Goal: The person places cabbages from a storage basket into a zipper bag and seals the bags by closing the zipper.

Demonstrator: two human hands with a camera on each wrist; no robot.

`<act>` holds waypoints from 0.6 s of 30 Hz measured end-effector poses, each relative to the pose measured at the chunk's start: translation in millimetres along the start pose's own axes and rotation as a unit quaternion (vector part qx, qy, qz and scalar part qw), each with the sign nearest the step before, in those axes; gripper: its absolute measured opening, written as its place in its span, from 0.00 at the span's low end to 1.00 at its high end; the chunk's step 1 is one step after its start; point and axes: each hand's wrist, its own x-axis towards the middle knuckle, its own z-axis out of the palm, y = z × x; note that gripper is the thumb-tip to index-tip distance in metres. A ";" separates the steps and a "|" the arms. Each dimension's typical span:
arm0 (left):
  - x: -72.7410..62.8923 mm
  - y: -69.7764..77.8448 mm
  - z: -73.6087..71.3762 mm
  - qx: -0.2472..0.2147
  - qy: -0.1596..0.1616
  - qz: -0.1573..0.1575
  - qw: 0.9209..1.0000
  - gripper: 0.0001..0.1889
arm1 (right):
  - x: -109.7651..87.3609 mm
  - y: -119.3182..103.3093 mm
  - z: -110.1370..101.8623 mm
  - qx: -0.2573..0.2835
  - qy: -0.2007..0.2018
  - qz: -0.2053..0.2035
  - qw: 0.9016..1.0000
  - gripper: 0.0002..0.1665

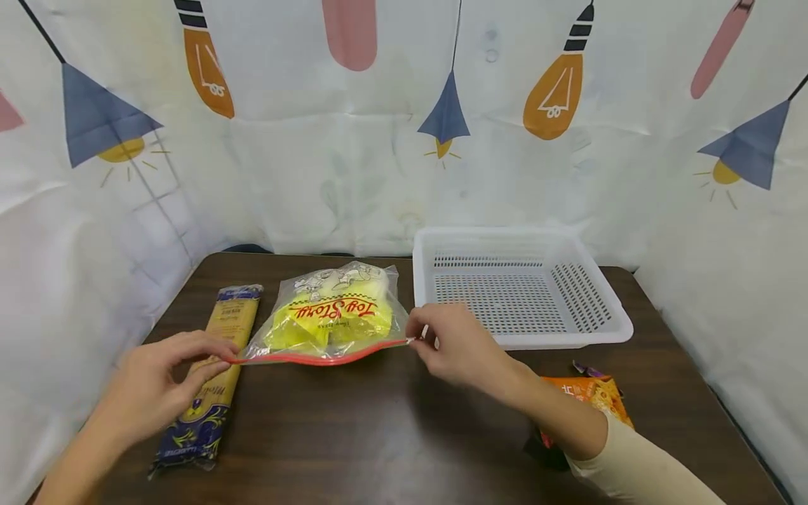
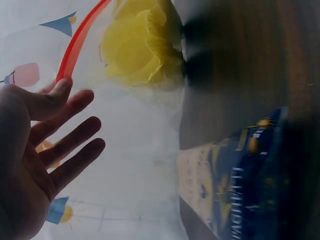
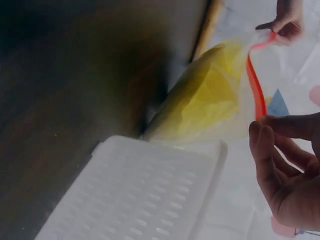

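A clear zip bag (image 1: 337,312) printed "Toy Story" has a red zip strip along its near edge and something bright yellow inside. My left hand (image 1: 160,382) pinches the left end of that strip between thumb and index finger; in the left wrist view the other fingers of the hand (image 2: 55,135) are spread. At the strip's right end my right hand (image 1: 461,347) pinches the corner, and the right wrist view shows thumb and fingertips of that hand (image 3: 290,165) on the red strip (image 3: 256,90). The near edge of the bag appears lifted off the table.
A spaghetti packet (image 1: 217,379) lies at the left, partly behind my left hand. A white perforated basket (image 1: 615,330) stands at the back right. An orange snack packet (image 1: 587,393) lies partly under my right forearm, on the dark brown table (image 1: 353,442). Printed cloth hangs around.
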 end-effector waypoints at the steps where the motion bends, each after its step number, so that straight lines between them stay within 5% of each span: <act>1: -5.8 0.3 0.6 0.014 -0.007 0.006 1.000 0.28 | -2.4 -1.4 1.8 -0.010 -0.016 0.002 1.000 0.08; 5: -24.6 3.1 4.3 0.080 -0.054 0.002 0.995 0.28 | -8.8 -3.6 12.1 -0.043 -0.065 -0.003 0.997 0.10; 9: -33.2 9.0 8.6 0.135 -0.135 -0.031 0.981 0.22 | -14.4 -0.3 25.4 -0.079 -0.106 -0.010 0.991 0.12; 18: -26.0 21.9 14.6 0.149 -0.344 -0.151 0.915 0.15 | -23.7 4.3 38.1 -0.119 -0.151 -0.012 0.981 0.13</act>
